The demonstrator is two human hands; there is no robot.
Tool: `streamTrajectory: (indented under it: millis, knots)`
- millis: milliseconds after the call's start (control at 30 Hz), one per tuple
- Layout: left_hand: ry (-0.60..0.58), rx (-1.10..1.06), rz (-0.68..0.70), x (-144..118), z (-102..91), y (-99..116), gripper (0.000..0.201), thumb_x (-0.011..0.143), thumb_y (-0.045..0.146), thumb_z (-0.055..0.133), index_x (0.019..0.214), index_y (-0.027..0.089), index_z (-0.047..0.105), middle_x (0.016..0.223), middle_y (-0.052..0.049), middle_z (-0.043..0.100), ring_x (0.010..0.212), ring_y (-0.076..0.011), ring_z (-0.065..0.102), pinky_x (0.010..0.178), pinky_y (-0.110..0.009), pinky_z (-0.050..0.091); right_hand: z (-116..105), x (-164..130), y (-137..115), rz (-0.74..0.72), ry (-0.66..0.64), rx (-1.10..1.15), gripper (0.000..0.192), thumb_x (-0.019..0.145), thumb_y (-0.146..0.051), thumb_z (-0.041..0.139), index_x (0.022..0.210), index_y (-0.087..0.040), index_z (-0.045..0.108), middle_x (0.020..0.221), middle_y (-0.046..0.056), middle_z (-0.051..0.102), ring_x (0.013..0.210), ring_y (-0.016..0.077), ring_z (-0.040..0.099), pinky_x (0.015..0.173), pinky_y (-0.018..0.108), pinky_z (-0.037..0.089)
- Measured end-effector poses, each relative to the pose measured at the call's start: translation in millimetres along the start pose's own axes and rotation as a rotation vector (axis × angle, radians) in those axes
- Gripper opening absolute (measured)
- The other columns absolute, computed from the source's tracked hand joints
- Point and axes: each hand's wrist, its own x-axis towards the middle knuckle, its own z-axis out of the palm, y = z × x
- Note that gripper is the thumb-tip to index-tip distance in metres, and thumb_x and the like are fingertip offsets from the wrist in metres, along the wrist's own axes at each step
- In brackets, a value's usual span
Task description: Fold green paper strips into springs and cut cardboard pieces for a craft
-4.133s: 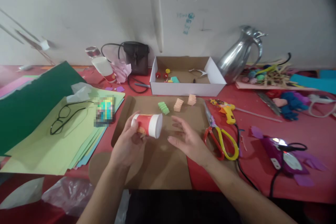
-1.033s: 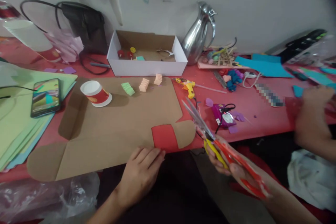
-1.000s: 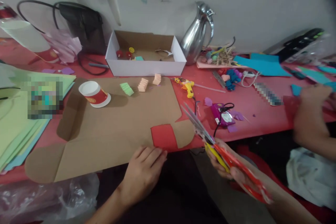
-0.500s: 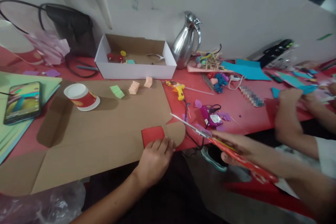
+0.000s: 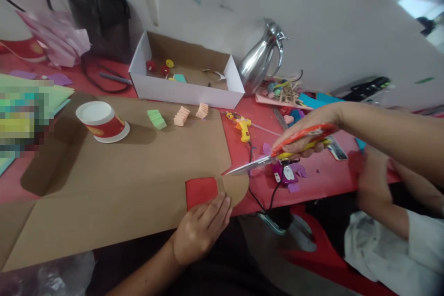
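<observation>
At the far left of the red-covered bench (image 5: 322, 180) a blurred patch lies on pale green paper sheets (image 5: 52, 95). Next comes an upturned red and white paper cup (image 5: 101, 121), standing on the large flat sheet of brown cardboard (image 5: 132, 166) that covers most of the near bench. Behind it sits an open white cardboard box (image 5: 183, 95) with small coloured bits inside, and in front of that box three small folded paper pieces lie on the cardboard, one green (image 5: 156, 119) and two peach (image 5: 181, 115).

At the near edge, the left hand (image 5: 201, 231) rests with fingers laid flat over the cardboard's rounded corner flap (image 5: 236, 185), just beside a red gap where the bench shows through a cut-out; it presses rather than grips. To the right, the right hand (image 5: 305, 141) is closed around the red and yellow handles of a pair of scissors (image 5: 277, 155). The blades look nearly closed, and their tip touches the cardboard edge just above the flap. By my judgement the cut at the flap is only starting: the flap is still attached and no fresh cut line shows.

Further right lie a yellow glue gun (image 5: 241, 125) and a steel jug (image 5: 258, 62), and another person's sleeve (image 5: 421, 240) and arm sit at the far right
</observation>
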Motion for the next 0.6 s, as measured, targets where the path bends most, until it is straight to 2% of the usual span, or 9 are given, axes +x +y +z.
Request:
streamTrajectory:
  millis: [100,167,233,300,400,467,500,600]
  knots:
    - [0.111,0.161,0.139,2,-1.3,1,0.04,0.085,0.007,0.06,0.122,0.023,0.063,0.115,-0.007,0.071,0.1,-0.021,0.069,0.078,-0.028,0.056,6,26,-29,0.301,-0.38,-0.252,0.026,0.07,-0.023,0.068,0.063,-0.005,0.051,0.07,-0.008,0.067,0.038,-0.004,0.049,0.04,0.007,0.028]
    - [0.208,0.276,0.195,2,-0.7,1,0.036,0.083,0.009,0.064,0.118,0.015,0.063,0.11,-0.008,0.073,0.092,-0.0185,0.071,0.074,-0.026,0.055,15,35,-42,0.395,-0.578,-0.379,0.026,0.061,-0.017,0.076,0.065,-0.006,0.053,0.062,-0.009,0.066,0.032,-0.0027,0.044,0.037,0.009,0.029]
    - [0.249,0.33,0.199,2,0.8,0,0.034,0.082,0.011,0.066,0.116,0.01,0.063,0.108,-0.01,0.073,0.088,-0.0174,0.07,0.072,-0.026,0.055,26,40,-47,0.444,-0.731,-0.462,0.028,0.058,-0.019,0.08,0.068,-0.006,0.057,0.056,-0.008,0.064,0.029,-0.0005,0.041,0.036,0.011,0.03]
    - [0.234,0.342,0.191,1,2.0,0,0.035,0.082,0.013,0.066,0.117,0.009,0.062,0.109,-0.01,0.073,0.091,-0.0173,0.07,0.072,-0.026,0.056,36,45,-46,0.44,-0.81,-0.493,0.029,0.06,-0.024,0.079,0.07,-0.005,0.059,0.053,-0.008,0.063,0.029,0.0009,0.042,0.036,0.013,0.031]
    - [0.23,0.339,0.181,0,1.8,-1,0.034,0.082,0.012,0.065,0.116,0.009,0.063,0.109,-0.01,0.073,0.092,-0.0173,0.069,0.073,-0.025,0.056,47,53,-36,0.359,-0.945,-0.493,0.026,0.064,-0.024,0.076,0.069,-0.004,0.061,0.053,-0.008,0.063,0.029,0.0015,0.043,0.038,0.014,0.032]
    - [0.24,0.331,0.172,1,0.7,-1,0.033,0.082,0.012,0.065,0.115,0.009,0.064,0.108,-0.01,0.073,0.091,-0.017,0.07,0.074,-0.025,0.056,52,57,-28,0.385,-1.046,-0.474,0.023,0.069,-0.023,0.072,0.071,-0.003,0.062,0.052,-0.008,0.063,0.029,0.0017,0.042,0.039,0.016,0.032]
    - [0.245,0.327,0.169,2,0.0,0,0.032,0.082,0.013,0.066,0.114,0.009,0.064,0.108,-0.01,0.073,0.09,-0.0167,0.07,0.074,-0.025,0.056,54,58,-25,0.44,-1.047,-0.47,0.022,0.07,-0.022,0.071,0.072,-0.002,0.063,0.052,-0.007,0.063,0.029,0.002,0.042,0.039,0.017,0.031]
    - [0.254,0.32,0.165,2,-1.2,0,0.032,0.082,0.015,0.067,0.114,0.01,0.064,0.106,-0.009,0.074,0.088,-0.0165,0.07,0.073,-0.024,0.056,56,60,-18,0.619,-0.943,-0.499,0.018,0.067,-0.015,0.071,0.074,0.001,0.066,0.052,-0.004,0.065,0.031,0.0036,0.046,0.038,0.017,0.028]
